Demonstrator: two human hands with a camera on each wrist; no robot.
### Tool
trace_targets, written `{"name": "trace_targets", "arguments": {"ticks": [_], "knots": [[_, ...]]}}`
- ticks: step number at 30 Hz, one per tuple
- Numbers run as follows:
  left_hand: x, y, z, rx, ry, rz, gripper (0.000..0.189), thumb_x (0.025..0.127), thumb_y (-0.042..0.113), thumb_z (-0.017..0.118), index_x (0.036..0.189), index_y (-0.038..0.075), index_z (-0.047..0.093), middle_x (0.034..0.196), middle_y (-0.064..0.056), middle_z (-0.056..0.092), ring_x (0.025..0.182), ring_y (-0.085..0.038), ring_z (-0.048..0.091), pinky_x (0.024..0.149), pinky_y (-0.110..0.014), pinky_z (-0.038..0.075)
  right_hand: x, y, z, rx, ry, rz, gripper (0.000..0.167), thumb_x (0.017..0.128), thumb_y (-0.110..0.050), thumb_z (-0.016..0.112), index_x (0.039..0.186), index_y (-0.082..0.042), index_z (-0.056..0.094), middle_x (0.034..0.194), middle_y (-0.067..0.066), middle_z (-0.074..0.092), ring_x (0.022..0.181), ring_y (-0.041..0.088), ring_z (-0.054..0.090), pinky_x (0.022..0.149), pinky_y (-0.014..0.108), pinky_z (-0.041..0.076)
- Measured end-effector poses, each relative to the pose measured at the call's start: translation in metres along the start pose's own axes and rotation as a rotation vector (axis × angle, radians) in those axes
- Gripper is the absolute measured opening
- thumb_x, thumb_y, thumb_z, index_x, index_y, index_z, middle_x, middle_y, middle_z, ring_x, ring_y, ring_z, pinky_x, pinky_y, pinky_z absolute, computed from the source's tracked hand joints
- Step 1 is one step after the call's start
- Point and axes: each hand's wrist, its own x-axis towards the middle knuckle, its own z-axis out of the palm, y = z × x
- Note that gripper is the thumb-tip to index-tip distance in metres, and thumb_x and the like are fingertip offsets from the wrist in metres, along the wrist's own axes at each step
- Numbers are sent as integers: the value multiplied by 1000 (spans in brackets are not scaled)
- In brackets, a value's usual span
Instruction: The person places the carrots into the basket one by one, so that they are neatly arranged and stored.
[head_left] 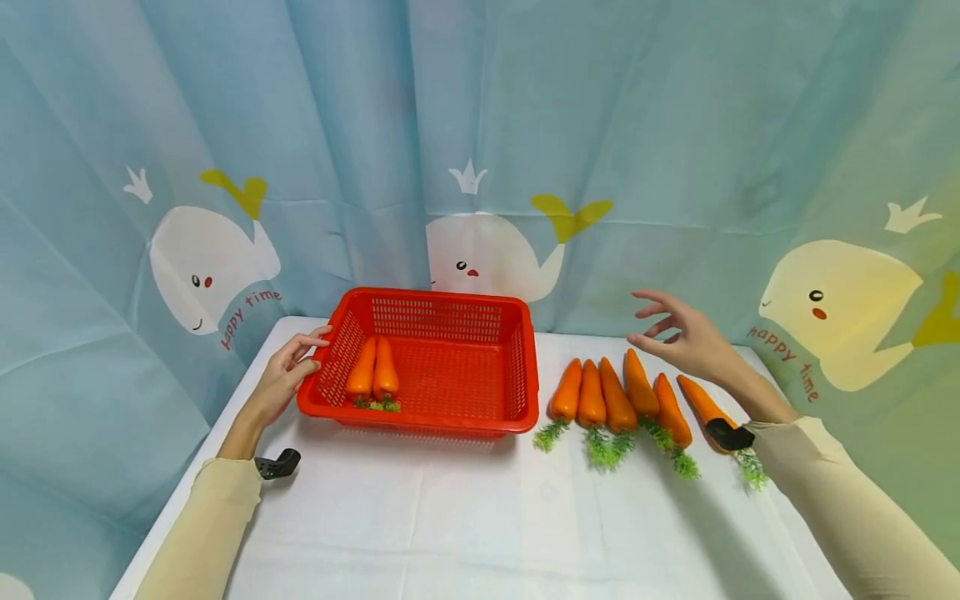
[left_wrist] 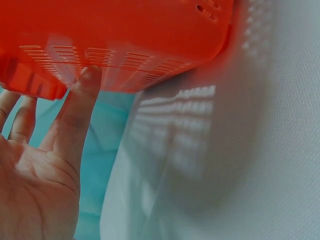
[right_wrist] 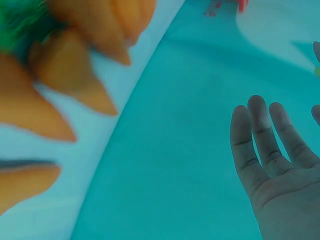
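Note:
My left hand (head_left: 281, 375) holds the left rim of a red plastic basket (head_left: 450, 423). In the left wrist view, its thumb (left_wrist: 82, 105) lies against the slotted outer wall, while the other fingertips are partly hidden behind the rim. Two carrots (head_left: 372, 371) with green tops lie side by side at the left inside the basket. My right hand (head_left: 686, 337) hovers, fingers spread and slightly bent, with nothing in it. Below and beside it, several carrots (head_left: 618, 400) with leafy tops lie in a row on the table.
A white cloth (head_left: 420, 517) covers the table. Behind and at the sides hangs a light blue curtain (head_left: 360, 125) printed with whales. The rightmost carrot (head_left: 701, 400) lies under my right forearm, partly covered by the black wrist device (head_left: 729, 435).

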Motion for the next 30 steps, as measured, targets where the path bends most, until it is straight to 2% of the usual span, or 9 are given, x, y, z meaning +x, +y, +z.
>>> {"name": "trace_targets", "arguments": {"ticks": [3, 10, 15, 17, 21, 24, 30], "knots": [[0, -1, 0, -4, -2, -1, 27, 103, -2, 47, 129, -7, 50, 163, -15, 34, 149, -27, 32, 96, -22, 53, -16, 14, -11, -22, 25, 8, 69, 93, -17, 78, 154, -19, 45, 125, 17, 65, 88, 4, 64, 71, 16, 53], [0, -2, -1, -17, -2, -10, 26, 103, -2, 47, 128, -7, 50, 164, -15, 33, 150, -32, 29, 95, -22, 54, -46, 36, -26, -65, 75, 115, 69, 93, -20, 78, 153, -21, 46, 124, 16, 67, 86, -5, 62, 71, 8, 48], [0, -1, -1, 1, -3, -12, 26, 102, -3, 46, 128, -7, 50, 164, -15, 33, 151, -31, 29, 95, -22, 54, -60, 49, -30, -54, 74, 141, 68, 92, -19, 79, 153, -19, 47, 125, 19, 65, 86, -7, 61, 69, 10, 50], [0, -1, -1, -2, -5, -14, 26, 102, -2, 46, 128, -6, 50, 165, -15, 33, 151, -32, 29, 95, -22, 54, -64, 54, -32, -64, 60, 139, 67, 93, -19, 78, 153, -17, 47, 126, 21, 65, 88, -4, 62, 68, 14, 52], [0, 0, -1, -5, -2, -16, 26, 103, -1, 47, 128, -5, 51, 165, -14, 33, 151, -34, 28, 94, -22, 54, -69, 63, -37, -97, -8, 152, 66, 95, -22, 76, 152, -11, 45, 125, 25, 64, 97, 25, 69, 65, 23, 54], [1, 0, 0, -4, 3, -16, 26, 102, -2, 47, 127, -5, 51, 165, -14, 33, 152, -32, 27, 95, -22, 53, -71, 70, -39, -115, -116, 194, 67, 96, -24, 74, 153, -7, 42, 128, 30, 62, 102, 47, 66, 66, 32, 57], [1, 0, 0, -10, 5, -17, 25, 103, -1, 47, 127, -4, 51, 165, -14, 32, 152, -29, 27, 94, -22, 54, -76, 94, -39, -13, -359, 301, 67, 98, -21, 72, 150, 0, 35, 141, 40, 45, 107, 52, 64, 76, 50, 60]]}}
